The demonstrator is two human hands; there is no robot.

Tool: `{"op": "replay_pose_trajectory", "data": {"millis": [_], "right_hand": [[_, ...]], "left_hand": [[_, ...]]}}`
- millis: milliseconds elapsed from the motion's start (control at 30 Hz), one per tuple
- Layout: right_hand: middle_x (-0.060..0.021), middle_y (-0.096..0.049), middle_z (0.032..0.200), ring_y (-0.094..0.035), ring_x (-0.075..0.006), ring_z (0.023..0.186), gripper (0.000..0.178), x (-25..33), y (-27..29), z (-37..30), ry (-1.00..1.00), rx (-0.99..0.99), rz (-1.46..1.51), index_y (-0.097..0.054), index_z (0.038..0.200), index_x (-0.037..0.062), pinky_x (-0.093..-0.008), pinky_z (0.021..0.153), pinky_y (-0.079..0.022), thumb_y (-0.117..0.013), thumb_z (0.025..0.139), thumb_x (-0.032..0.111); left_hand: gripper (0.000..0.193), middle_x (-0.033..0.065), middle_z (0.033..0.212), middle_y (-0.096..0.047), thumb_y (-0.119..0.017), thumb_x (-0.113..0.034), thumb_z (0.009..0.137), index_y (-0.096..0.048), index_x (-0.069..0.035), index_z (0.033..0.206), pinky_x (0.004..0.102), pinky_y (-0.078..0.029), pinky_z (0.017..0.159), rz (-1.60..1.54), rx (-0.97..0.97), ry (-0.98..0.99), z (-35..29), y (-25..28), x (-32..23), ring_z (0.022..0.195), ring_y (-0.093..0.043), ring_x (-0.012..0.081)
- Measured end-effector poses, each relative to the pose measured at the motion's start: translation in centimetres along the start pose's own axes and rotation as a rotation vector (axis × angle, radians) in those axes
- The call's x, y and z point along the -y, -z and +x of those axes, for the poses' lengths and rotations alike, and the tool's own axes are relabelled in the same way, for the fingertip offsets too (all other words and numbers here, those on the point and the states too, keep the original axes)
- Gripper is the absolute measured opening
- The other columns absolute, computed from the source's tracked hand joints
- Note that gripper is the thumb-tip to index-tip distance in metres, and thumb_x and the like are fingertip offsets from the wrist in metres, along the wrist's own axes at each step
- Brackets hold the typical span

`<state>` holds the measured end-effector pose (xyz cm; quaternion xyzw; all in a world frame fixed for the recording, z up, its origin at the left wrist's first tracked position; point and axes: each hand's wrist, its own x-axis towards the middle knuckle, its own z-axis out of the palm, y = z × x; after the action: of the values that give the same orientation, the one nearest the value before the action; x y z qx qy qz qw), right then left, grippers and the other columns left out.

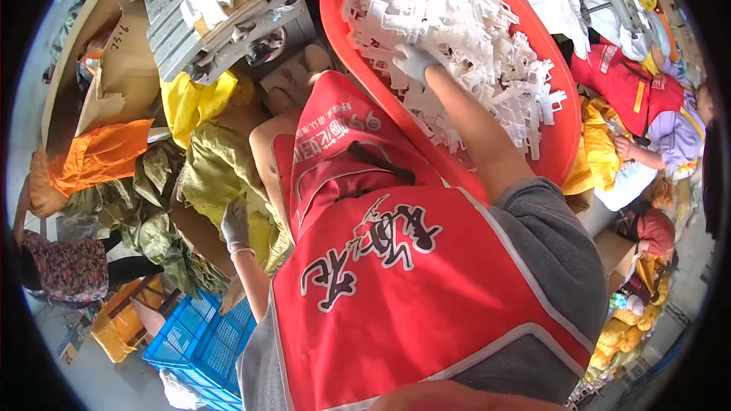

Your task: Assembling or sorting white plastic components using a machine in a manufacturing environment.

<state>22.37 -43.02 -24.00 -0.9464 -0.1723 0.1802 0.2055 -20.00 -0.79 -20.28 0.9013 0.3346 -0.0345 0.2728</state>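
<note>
My right hand (415,62), in a pale glove, reaches into a big red oval tub (560,131). Its fingers are spread and touch the heap of white plastic pistol-shaped parts (430,4); no part shows clearly in its grasp. Low at my left side, my left hand (234,224), also gloved, is beside an olive-yellow woven sack (221,164). The left fingers look loosely stretched, with nothing visible in them. A red apron (411,289) covers my front and lap, right against the tub's near edge.
At the upper left stands a grey metal machine (202,30) with white parts on top. Left of it are a cardboard box (95,53) and an orange sack (103,156); blue crates (202,346) stand lower. People sit at the right (647,110), and another is at the left (65,266).
</note>
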Motion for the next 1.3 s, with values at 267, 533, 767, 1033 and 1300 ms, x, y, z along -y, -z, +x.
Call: {"op": "replay_pose_trajectory", "data": {"millis": [267,533,767,1033,1300], "right_hand": [[-0.0144,-0.053,0.13,-0.052,-0.0306,0.119,0.056,-4.1,-4.8,0.5,-0.672,-0.015,0.116,-0.052,0.123,0.0088,-0.0401,0.094,-0.045,-0.063,0.078,0.04],[-0.0194,-0.041,0.139,-0.041,-0.0253,0.128,0.083,-0.7,-4.9,-0.5,-0.198,-0.008,1.002,-0.033,0.139,-0.0012,-0.0338,0.103,-0.034,-0.071,0.075,0.038],[-0.0111,-0.029,0.148,-0.023,-0.0202,0.138,0.067,0.4,-3.7,-3.5,0.393,0.229,0.871,-0.024,0.144,0.0012,-0.0316,0.112,-0.017,-0.055,0.089,0.024],[-0.0108,-0.031,0.146,-0.027,-0.0242,0.135,0.059,-0.2,-5.3,-6.5,0.203,0.168,0.68,-0.026,0.144,0.0076,-0.0345,0.11,-0.022,-0.046,0.095,0.034],[-0.0124,-0.046,0.133,-0.044,-0.0218,0.123,0.05,2.0,-3.5,-8.3,0.218,-0.076,0.669,-0.037,0.137,0.0014,-0.0318,0.103,-0.033,-0.052,0.091,0.013]], "left_hand": [[0.032,0.0152,0.105,-0.065,-0.055,-0.026,0.087,-0.063,-0.008,0.111,0.0367,-0.049,0.084,-0.068,0.056,0.003,0.5,-0.6,-4.5,0.095,-0.063,0.0296],[0.029,0.015,0.104,-0.066,-0.056,-0.023,0.086,-0.064,-0.008,0.108,0.0368,-0.049,0.083,-0.077,-0.008,0.02,0.3,-0.2,-4.4,0.094,-0.064,0.0292],[0.029,0.0152,0.105,-0.065,-0.062,-0.026,0.082,-0.065,-0.007,0.104,0.0374,-0.046,0.087,-0.094,-0.057,-0.111,0.5,-0.2,-7.0,0.1,-0.06,0.0318],[0.025,0.0163,0.097,-0.066,-0.064,-0.02,0.081,-0.066,-0.005,0.101,0.0366,-0.049,0.08,-0.242,-0.275,-0.172,1.1,4.3,-10.5,0.09,-0.063,0.0315],[0.02,0.0127,0.096,-0.067,-0.062,-0.007,0.082,-0.065,-0.003,0.101,0.0332,-0.05,0.079,-0.257,-0.599,-0.541,7.0,13.3,-20.7,0.089,-0.065,0.0255]]}}
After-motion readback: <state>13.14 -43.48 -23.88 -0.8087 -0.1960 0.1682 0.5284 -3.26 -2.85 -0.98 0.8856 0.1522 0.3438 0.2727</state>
